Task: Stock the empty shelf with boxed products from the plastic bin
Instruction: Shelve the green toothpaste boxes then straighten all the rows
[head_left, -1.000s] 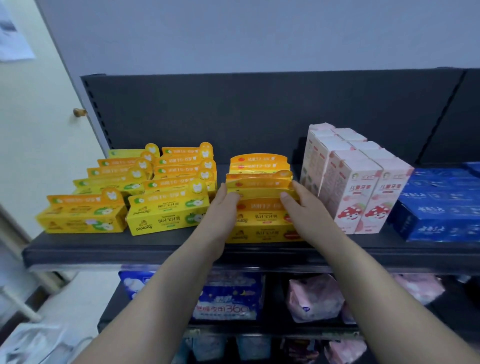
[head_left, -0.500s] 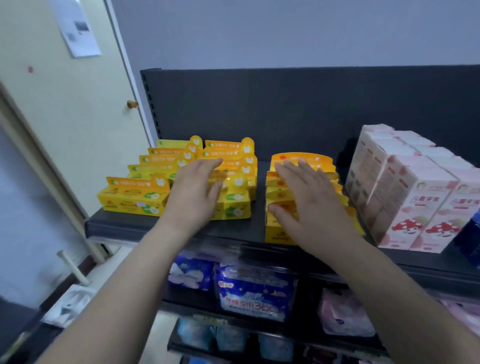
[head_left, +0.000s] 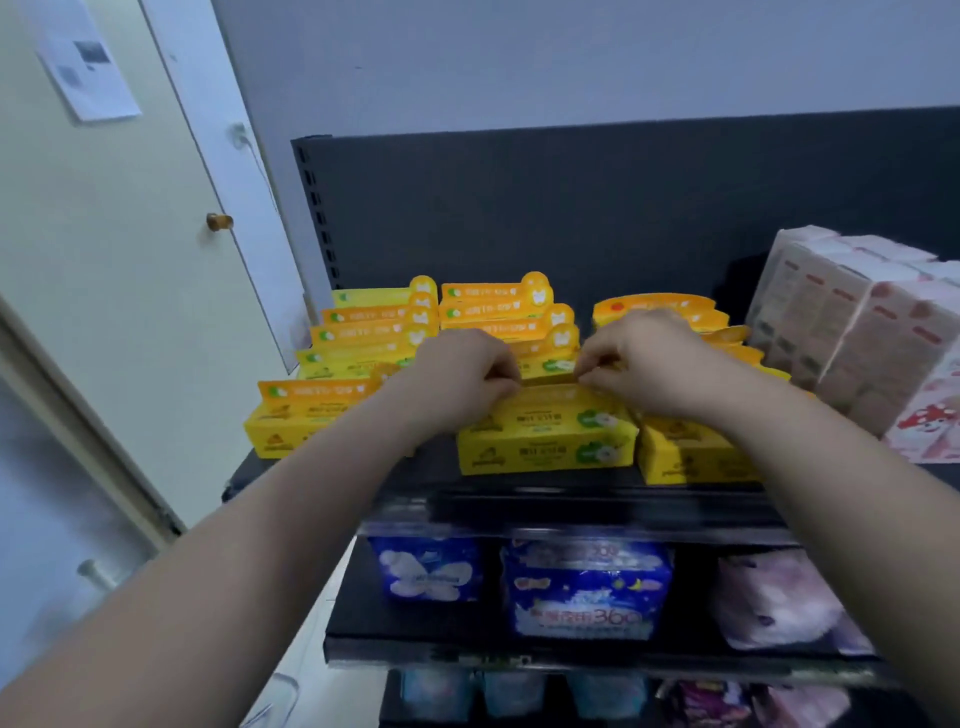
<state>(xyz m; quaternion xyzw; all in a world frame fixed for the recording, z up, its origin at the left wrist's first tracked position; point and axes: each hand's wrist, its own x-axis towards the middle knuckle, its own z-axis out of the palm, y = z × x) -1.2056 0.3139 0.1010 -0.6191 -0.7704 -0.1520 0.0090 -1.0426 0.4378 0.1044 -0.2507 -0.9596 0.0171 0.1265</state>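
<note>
Left hand (head_left: 462, 374) and right hand (head_left: 641, 364) pinch the middle yellow box (head_left: 545, 441) of three front ones.

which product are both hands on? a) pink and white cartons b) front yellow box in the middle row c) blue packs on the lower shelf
b: the left hand and right hand both curl their fingers on the top edge of the front yellow box.

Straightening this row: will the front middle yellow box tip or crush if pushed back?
Unlikely to tip: the yellow box lies low and wide on the shelf. Probably light, thin cardboard; its upright tab may bend.
</note>
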